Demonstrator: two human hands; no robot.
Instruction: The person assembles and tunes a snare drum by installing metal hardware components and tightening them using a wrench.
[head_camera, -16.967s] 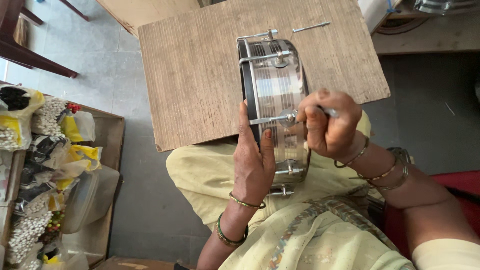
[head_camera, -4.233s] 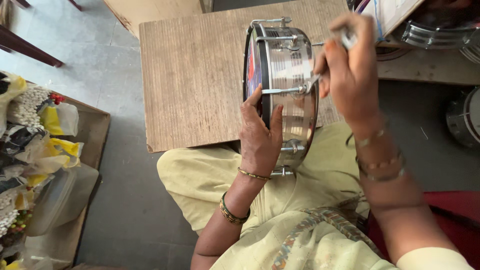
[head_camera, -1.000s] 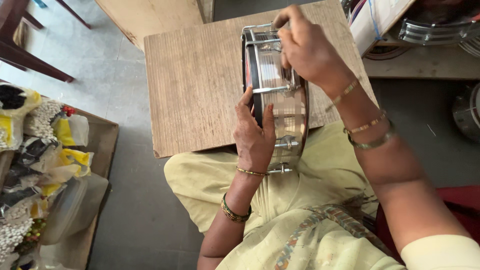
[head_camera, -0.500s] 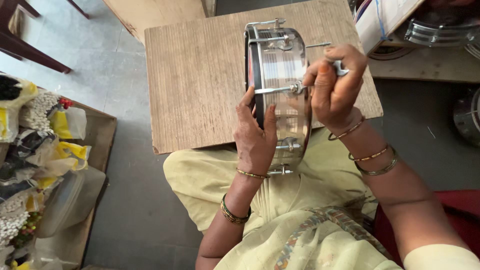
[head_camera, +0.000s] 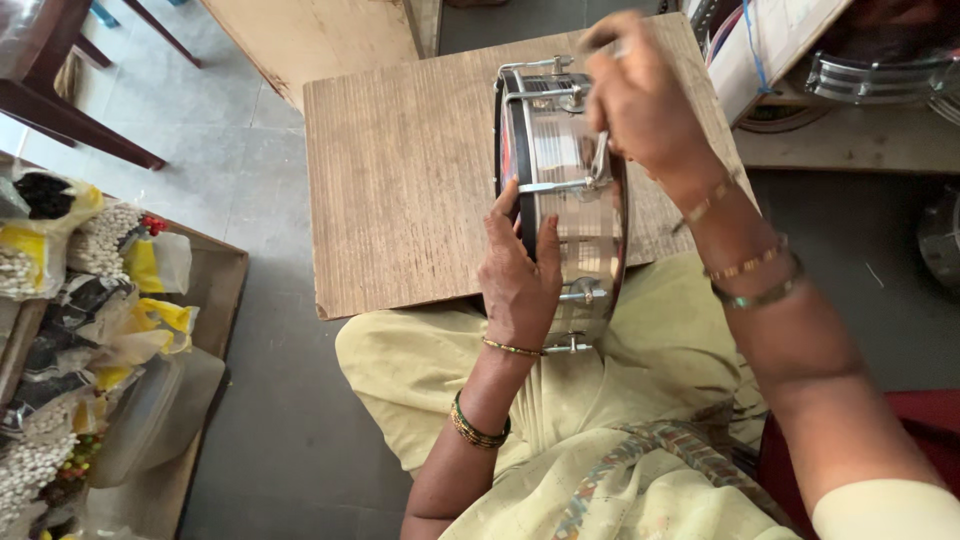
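A shiny metal drum (head_camera: 580, 235) stands on its edge on a brown wooden board (head_camera: 400, 180) that lies across my lap. My left hand (head_camera: 520, 275) grips the drum's near left rim, fingers spread over the dark drumhead side. My right hand (head_camera: 640, 100) hovers over the drum's far part, closed around a thin metal tool (head_camera: 600, 155) whose shaft points down to the shell beside a tension rod. Several lugs and rods run along the drum's shell.
A low cardboard tray (head_camera: 225, 265) at the left holds several bags of small parts and a plastic tub (head_camera: 150, 410). Dark wooden furniture legs (head_camera: 80, 110) stand at the top left. Chrome hoops (head_camera: 870, 75) and a box lie at the top right.
My right hand has moved with the tool from the drum's middle tension rod up toward its far rim. My left hand still holds the drum in place.
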